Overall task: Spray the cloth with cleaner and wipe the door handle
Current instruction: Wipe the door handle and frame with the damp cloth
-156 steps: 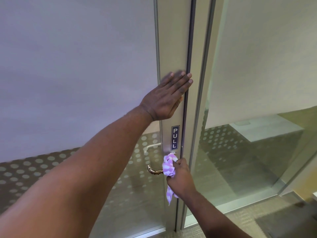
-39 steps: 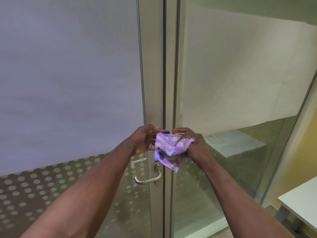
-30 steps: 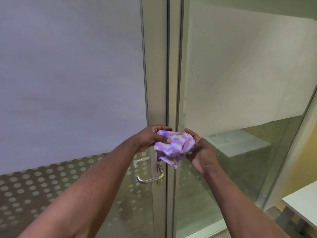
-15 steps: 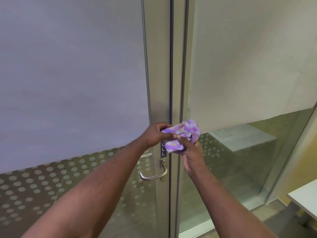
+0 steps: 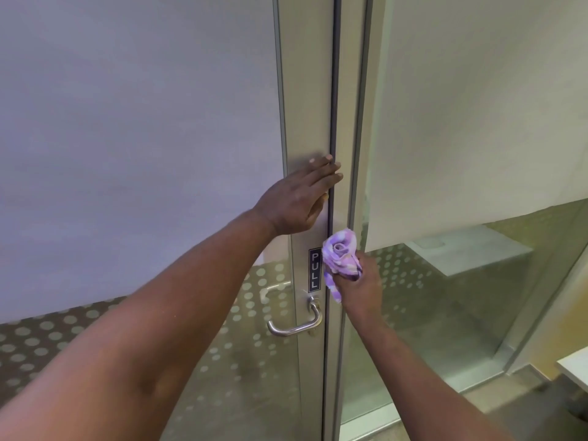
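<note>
A silver lever door handle (image 5: pixel 294 324) sticks out from the metal door frame (image 5: pixel 305 122), below a dark PULL sign (image 5: pixel 314 270). My right hand (image 5: pixel 361 289) is shut on a bunched purple and white cloth (image 5: pixel 340 257), held just right of the sign and above the handle, apart from it. My left hand (image 5: pixel 300 198) lies flat on the door frame higher up, fingers spread, holding nothing. No spray bottle is in view.
The door's frosted glass (image 5: pixel 143 138) has a dotted band lower down. A fixed glass panel (image 5: pixel 461 281) stands on the right. A white tabletop corner (image 5: pixel 576 369) pokes in at the lower right edge.
My left hand let go of the cloth and moved up to press flat on the door frame. My right hand kept the cloth and lowered it beside the PULL sign.
</note>
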Demonstrator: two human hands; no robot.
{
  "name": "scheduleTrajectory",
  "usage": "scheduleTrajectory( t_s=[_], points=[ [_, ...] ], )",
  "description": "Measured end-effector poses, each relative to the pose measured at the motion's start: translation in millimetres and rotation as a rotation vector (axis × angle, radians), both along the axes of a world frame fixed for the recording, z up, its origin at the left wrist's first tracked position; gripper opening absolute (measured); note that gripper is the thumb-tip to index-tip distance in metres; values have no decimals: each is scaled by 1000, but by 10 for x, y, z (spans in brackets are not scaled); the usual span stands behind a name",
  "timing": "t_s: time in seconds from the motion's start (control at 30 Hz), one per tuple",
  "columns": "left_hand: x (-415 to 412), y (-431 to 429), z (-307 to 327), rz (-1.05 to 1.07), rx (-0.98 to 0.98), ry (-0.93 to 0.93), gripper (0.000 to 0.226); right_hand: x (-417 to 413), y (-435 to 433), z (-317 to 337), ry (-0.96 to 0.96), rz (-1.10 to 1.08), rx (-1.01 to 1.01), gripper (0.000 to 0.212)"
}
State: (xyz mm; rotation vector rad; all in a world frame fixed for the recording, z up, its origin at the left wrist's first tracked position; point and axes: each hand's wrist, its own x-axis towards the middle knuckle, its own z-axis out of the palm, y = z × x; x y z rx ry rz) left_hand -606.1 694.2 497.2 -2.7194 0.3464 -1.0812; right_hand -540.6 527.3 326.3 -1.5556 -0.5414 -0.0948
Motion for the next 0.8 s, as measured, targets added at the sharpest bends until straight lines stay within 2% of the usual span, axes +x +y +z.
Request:
scheduleTrajectory(
  t_s=[0.1, 0.2, 0.33, 0.47, 0.63, 0.8],
  points=[
    [64, 79, -35, -22, 30, 0, 45, 36, 92, -140, -136, 16, -60, 34],
    [126, 123, -78, -36, 70, -24, 47, 102, 198, -319, -292, 12, -213, 35],
    [154, 134, -95, -29, 85, -48, 48, 121, 258, -617, -280, 45, -323, 40],
    [141, 120, -88, -16, 87, -39, 48, 114, 293, -767, -370, 24, -375, 30],
    [141, 101, -71, 1, 86, -36, 50, 104, 293, -851, -438, 59, -480, 36],
    [146, 102, -81, 1, 80, -51, 50, 4, 251, -982, -427, 54, -483, 37]
  ],
)
